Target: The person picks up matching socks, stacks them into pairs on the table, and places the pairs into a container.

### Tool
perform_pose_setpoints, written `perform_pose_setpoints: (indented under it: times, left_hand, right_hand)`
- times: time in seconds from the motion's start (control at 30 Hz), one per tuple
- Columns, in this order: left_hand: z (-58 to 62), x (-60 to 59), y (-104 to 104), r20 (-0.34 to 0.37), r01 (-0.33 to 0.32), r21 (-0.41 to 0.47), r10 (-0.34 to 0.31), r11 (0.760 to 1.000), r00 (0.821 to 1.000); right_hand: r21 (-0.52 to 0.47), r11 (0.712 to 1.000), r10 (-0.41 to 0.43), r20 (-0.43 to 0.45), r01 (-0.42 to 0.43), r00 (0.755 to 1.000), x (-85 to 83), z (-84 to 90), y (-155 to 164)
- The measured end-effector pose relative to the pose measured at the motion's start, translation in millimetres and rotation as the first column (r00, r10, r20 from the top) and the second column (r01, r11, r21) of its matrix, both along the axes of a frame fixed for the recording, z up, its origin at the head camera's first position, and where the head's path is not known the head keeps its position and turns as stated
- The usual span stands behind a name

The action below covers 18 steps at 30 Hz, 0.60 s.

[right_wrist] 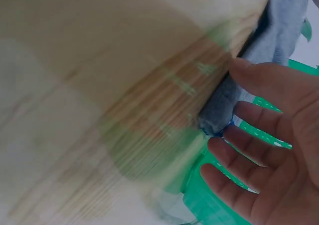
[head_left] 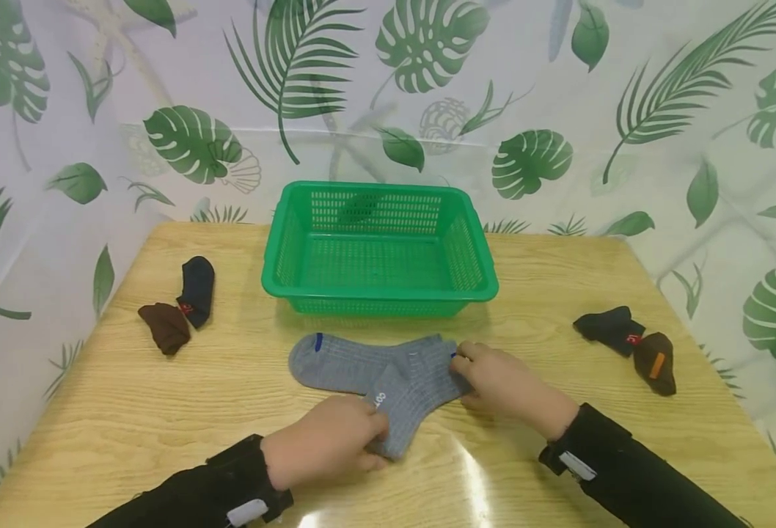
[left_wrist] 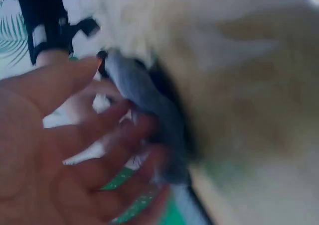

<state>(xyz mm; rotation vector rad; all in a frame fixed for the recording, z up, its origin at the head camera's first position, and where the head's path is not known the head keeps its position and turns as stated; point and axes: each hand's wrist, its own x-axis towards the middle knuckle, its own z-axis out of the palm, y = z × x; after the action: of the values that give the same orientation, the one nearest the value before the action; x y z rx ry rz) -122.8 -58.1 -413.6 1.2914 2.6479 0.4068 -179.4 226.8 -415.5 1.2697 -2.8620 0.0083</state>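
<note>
Two grey ribbed socks lie partly overlapped on the wooden table. The under sock (head_left: 342, 364) points its toe, marked with a blue patch, to the left. Across it lies the upper sock (head_left: 421, 385), its lettered cuff toward the person and its toe to the right. My left hand (head_left: 331, 433) pinches the cuff end between thumb and fingers; the left wrist view is blurred. At the toe end, my right hand (head_left: 510, 385) holds the upper sock, its thumb and bent fingers on either side of the fabric in the right wrist view.
Behind the socks stands a green plastic basket (head_left: 378, 293). A black sock (head_left: 196, 290) and a brown sock (head_left: 166, 328) lie at the left. Another black sock (head_left: 609, 328) and brown sock (head_left: 655, 363) lie at the right. A leaf-patterned cloth (head_left: 454, 161) hangs around the table.
</note>
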Motion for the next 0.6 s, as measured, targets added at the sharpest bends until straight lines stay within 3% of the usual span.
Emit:
perform_pose_setpoints:
  times: [0.17,0.4,0.5,0.6]
  left_hand:
    - [-8.2,0.8,14.1,0.085,-0.075,-0.129,0.086,0.989,0.993]
    - [-12.0,-4.4,26.4,0.013,-0.132,-0.180,0.137,0.975,0.991]
    - [1.0,-7.3,16.1,0.072,-0.125,-0.139,0.136,0.982,0.988]
    - [29.4,-16.9,-6.8,0.195,-0.078,-0.072,0.091,0.994,0.977]
  right_hand:
    - [0.029,1.000,-0.010,-0.045,0.011,0.999,1.6,-3.6,-8.2]
    - [0.011,1.000,0.023,-0.133,-0.021,0.991,0.5,-7.1,-12.0]
    - [-0.062,0.998,0.015,-0.112,-0.022,0.994,0.9,1.8,-10.7]
    - [-0.208,0.978,0.002,-0.041,-0.011,0.999,1.6,22.3,-8.2]
